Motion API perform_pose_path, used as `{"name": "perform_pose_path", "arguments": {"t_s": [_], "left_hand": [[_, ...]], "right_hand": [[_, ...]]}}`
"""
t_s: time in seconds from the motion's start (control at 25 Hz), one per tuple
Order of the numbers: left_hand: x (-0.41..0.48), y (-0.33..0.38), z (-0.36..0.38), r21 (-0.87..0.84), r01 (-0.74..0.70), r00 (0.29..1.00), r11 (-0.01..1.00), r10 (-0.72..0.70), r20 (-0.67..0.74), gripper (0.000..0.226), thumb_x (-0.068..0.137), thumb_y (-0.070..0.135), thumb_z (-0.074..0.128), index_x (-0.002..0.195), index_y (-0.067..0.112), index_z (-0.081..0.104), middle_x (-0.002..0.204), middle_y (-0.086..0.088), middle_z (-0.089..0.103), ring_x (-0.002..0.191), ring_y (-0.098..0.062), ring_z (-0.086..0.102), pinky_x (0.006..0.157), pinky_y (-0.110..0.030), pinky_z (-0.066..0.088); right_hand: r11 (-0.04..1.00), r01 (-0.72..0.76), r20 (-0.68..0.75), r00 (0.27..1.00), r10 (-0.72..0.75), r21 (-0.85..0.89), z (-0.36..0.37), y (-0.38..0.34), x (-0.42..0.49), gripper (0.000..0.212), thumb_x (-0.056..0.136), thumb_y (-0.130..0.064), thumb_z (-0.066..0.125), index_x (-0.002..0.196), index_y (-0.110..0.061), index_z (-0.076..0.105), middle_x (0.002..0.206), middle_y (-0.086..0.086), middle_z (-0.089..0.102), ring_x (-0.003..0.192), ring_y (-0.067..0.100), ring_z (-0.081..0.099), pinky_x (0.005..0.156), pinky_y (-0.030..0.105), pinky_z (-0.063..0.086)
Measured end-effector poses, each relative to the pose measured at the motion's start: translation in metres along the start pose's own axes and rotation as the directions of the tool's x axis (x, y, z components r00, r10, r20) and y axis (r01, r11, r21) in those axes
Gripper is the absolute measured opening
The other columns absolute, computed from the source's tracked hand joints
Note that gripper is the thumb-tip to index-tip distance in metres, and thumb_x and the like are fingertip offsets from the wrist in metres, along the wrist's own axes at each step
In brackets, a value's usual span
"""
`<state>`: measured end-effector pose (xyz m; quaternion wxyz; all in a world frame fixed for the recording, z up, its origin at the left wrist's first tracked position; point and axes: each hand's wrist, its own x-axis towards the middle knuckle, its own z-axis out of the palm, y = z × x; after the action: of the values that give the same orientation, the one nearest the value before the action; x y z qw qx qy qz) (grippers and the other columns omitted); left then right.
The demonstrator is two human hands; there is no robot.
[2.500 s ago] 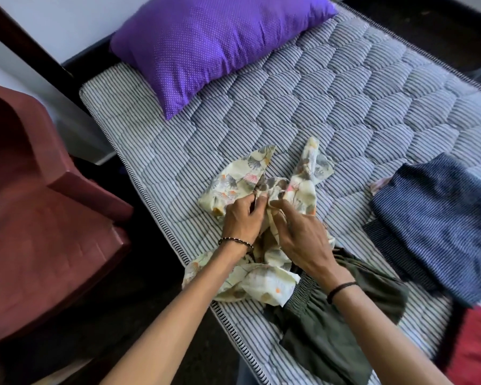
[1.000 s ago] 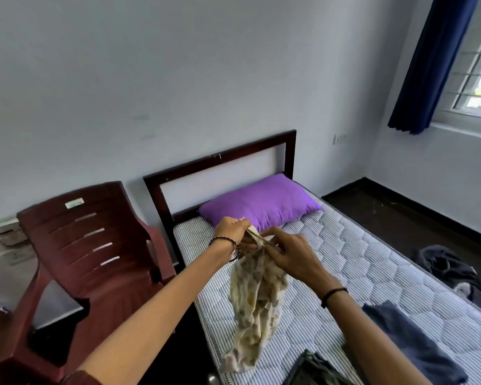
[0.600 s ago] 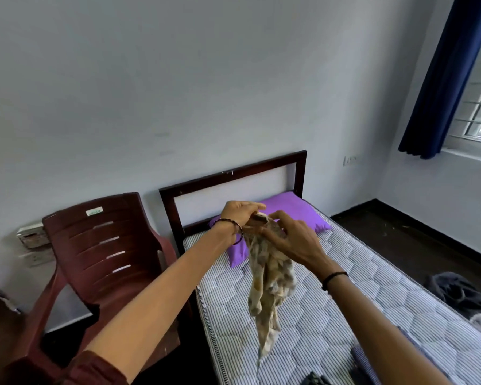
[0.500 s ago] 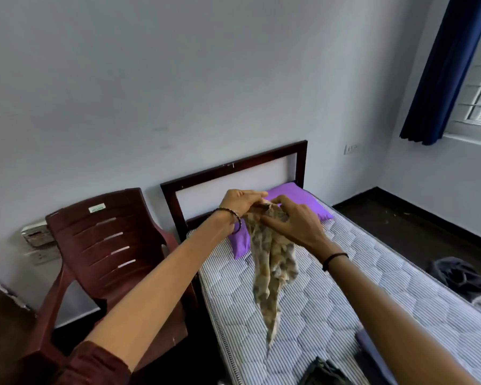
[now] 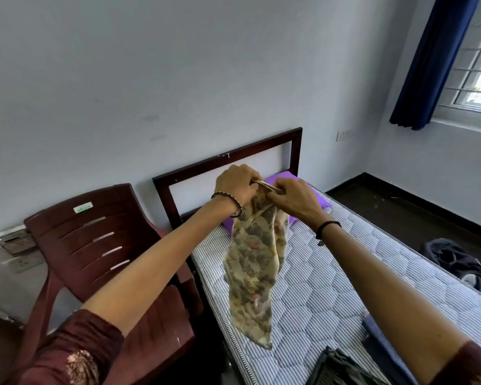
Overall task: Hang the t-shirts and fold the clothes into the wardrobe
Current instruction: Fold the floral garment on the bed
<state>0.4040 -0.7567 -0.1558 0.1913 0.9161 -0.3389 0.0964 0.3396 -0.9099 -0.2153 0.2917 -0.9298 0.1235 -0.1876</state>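
The cloth (image 5: 254,269) is thin and cream-coloured, printed with grey-green leaves and faint orange flowers. It hangs in a long, narrow, crumpled drape above the striped mattress (image 5: 331,290), its lower tip pointed and free of the bed. The left hand (image 5: 235,184) and right hand (image 5: 296,197) sit close together, both pinching its top edge with curled fingers.

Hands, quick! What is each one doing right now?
Left hand: closed, pinching the top of the flowery cloth.
Right hand: closed, pinching the top of the same cloth.
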Motion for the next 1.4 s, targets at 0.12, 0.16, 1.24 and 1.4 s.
{"name": "perform_pose_path", "arguments": {"t_s": [0.12,0.16,1.24,1.4], "left_hand": [[0.013,-0.025,-0.005,0.044,0.002,1.000,0.999,-0.002,-0.010,0.029,0.086,0.017,0.059,0.105,0.032,0.076,0.110,0.000,0.072,0.109,-0.025,0.062,0.088,-0.037,0.052],[0.016,-0.034,-0.005,0.041,0.012,1.000,0.999,-0.012,-0.003,0.031,0.085,0.016,0.058,0.104,0.032,0.076,0.109,-0.001,0.072,0.108,-0.026,0.063,0.088,-0.038,0.053],[0.039,-0.083,0.000,-0.667,0.070,0.960,0.742,0.131,0.246,0.045,0.066,0.036,0.090,0.100,0.020,0.065,0.089,0.006,0.068,0.077,-0.006,0.062,0.077,-0.023,0.054],[0.030,-0.078,-0.003,-0.448,-0.087,0.890,0.890,0.271,0.367,0.036,0.060,0.042,0.092,0.088,0.026,0.077,0.079,0.012,0.073,0.071,0.005,0.062,0.067,-0.013,0.048]], "right_hand": [[0.997,-0.044,0.136,0.989,0.052,-0.063,0.007,0.002,0.014,0.038,0.079,-0.045,0.068,0.062,-0.019,0.046,0.063,-0.001,0.051,0.069,0.026,0.053,0.063,0.041,0.043],[0.994,-0.053,0.178,0.982,0.069,-0.092,0.009,0.002,0.018,0.038,0.080,-0.041,0.072,0.062,-0.019,0.046,0.064,-0.001,0.052,0.070,0.024,0.052,0.063,0.039,0.042],[0.981,-0.190,0.071,0.980,0.187,0.046,0.034,0.047,-0.012,0.013,0.084,0.003,0.053,0.079,-0.001,0.064,0.071,0.004,0.061,0.068,0.020,0.052,0.055,0.026,0.035],[0.965,-0.225,0.054,0.974,0.220,0.135,0.031,0.063,-0.033,0.021,0.088,-0.002,0.057,0.087,-0.017,0.072,0.079,-0.005,0.070,0.075,0.009,0.062,0.062,0.022,0.042]]}}
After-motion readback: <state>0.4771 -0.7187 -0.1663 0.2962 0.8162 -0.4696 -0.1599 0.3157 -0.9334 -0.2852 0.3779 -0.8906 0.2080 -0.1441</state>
